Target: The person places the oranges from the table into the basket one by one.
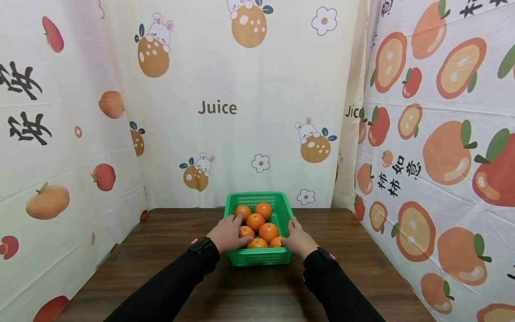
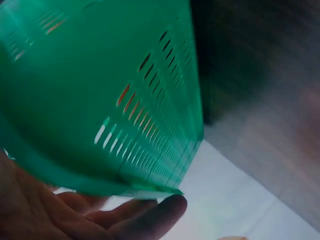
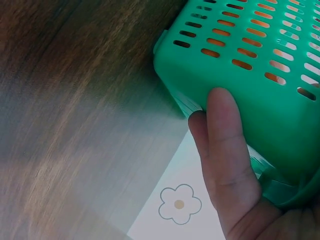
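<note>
A green plastic basket (image 1: 259, 257) with slotted walls sits in the middle of the head view, holding several oranges (image 1: 268, 232). My left hand (image 1: 227, 234) grips its left rim, thumb reaching inside over the fruit. On the opposite side, my right hand (image 1: 299, 239) holds the right rim, its thumb close to the front right orange (image 1: 276, 242). In the left wrist view, fingers (image 2: 150, 217) curl at the rim below the slotted wall (image 2: 150, 100). The right wrist view shows fingers (image 3: 227, 145) lying along the outside of the basket wall (image 3: 195, 70).
A dark brown wooden table (image 1: 169, 250) lies beneath the basket. Behind it hangs a pale printed curtain (image 1: 257, 134). Fruit-patterned cloths enclose the left side (image 1: 72, 156) and the right side (image 1: 410, 188).
</note>
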Demonstrator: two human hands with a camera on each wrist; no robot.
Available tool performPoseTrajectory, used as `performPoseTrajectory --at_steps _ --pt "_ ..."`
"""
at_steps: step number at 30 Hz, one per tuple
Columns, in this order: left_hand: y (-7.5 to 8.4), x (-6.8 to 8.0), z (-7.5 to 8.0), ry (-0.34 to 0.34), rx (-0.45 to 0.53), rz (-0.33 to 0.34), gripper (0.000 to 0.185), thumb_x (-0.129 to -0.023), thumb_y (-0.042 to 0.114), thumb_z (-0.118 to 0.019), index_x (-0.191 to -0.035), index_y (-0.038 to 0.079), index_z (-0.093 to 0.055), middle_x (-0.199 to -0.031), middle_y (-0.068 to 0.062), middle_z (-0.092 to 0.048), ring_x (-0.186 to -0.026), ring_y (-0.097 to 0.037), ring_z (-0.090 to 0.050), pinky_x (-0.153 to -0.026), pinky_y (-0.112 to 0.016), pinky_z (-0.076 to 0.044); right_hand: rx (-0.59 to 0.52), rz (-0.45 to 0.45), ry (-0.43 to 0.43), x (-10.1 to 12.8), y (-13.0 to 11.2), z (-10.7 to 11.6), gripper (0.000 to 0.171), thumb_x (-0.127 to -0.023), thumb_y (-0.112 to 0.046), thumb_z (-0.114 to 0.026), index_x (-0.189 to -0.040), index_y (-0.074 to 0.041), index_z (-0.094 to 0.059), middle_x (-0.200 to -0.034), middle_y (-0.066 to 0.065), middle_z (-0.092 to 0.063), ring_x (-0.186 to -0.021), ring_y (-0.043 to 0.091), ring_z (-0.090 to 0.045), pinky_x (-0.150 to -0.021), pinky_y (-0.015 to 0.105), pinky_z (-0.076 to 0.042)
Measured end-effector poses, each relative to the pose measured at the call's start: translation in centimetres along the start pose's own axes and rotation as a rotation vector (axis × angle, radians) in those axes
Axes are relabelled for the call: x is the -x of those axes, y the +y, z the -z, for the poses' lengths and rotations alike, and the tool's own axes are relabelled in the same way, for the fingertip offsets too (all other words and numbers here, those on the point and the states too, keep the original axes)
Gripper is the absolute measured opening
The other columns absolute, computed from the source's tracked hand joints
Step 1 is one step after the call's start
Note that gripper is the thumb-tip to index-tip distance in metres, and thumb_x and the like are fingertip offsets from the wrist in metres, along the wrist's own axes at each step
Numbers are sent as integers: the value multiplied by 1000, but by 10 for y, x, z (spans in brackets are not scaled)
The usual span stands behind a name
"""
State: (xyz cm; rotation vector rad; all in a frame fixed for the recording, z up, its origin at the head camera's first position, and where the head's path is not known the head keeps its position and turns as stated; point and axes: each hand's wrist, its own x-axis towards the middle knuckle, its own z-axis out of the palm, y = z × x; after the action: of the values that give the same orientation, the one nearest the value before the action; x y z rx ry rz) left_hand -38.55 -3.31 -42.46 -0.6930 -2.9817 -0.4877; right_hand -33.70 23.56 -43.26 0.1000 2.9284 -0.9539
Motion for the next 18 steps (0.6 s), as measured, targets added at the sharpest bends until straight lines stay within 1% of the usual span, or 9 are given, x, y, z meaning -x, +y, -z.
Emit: performPoseTrajectory --at_steps 2,5,8,11,13,15,18 --pt "2 3 -4 13 24 20 99 -98 70 -61 -170 12 -26 -166 -28 -40 -150 -52 -42 -116 -63 -44 -7 -1 -1 2 -1 0 81 -104 -23 -63 -170 -4 -20 -181 11 -5 -87 26 -60 -63 32 -53" --pt "6 7 -10 32 42 50 104 -98 76 -56 -170 9 -23 -168 -32 -33 -155 -54 -32 -118 -64 -42 -19 6 -2 5 -2 1 82 -103 -22 -64 -169 -3 -20 -181 13 -5 -88 26 -60 -62 32 -54" --pt "8 10 -15 44 55 103 108 -97 79 -52 -171 7 -19 -170 -33 -27 -158 -55 -25 -119 -64 -41 -30 6 -7 7 -3 2 82 -103 -22 -64 -169 -3 -20 -181 14 -5 -89 27 -60 -63 33 -54" --pt "9 13 -19 55 83 152 112 -96 81 -51 -170 4 -18 -171 -33 -26 -157 -58 -26 -119 -66 -39 -23 5 -14 7 -3 1 82 -104 -22 -64 -170 -3 -20 -181 14 -5 -89 27 -60 -63 33 -54" --pt "8 13 -21 60 96 176 113 -96 83 -50 -171 5 -17 -171 -32 -26 -155 -59 -27 -118 -67 -39 -23 4 -14 6 -2 0 82 -104 -22 -64 -170 -4 -20 -181 14 -4 -90 27 -60 -63 33 -55" --pt "8 12 -23 75 105 180 114 -95 84 -50 -170 4 -18 -171 -31 -27 -153 -60 -31 -116 -68 -41 -22 1 -13 3 0 -1 82 -104 -23 -64 -170 -4 -19 -181 13 -3 -90 27 -60 -63 33 -55" --pt "7 9 -28 90 102 189 114 -94 85 -49 -171 6 -18 -172 -29 -27 -152 -58 -35 -115 -67 -43 -29 -1 -10 2 1 -1 83 -104 -22 -64 -170 -4 -18 -181 13 -3 -91 27 -60 -63 33 -55"
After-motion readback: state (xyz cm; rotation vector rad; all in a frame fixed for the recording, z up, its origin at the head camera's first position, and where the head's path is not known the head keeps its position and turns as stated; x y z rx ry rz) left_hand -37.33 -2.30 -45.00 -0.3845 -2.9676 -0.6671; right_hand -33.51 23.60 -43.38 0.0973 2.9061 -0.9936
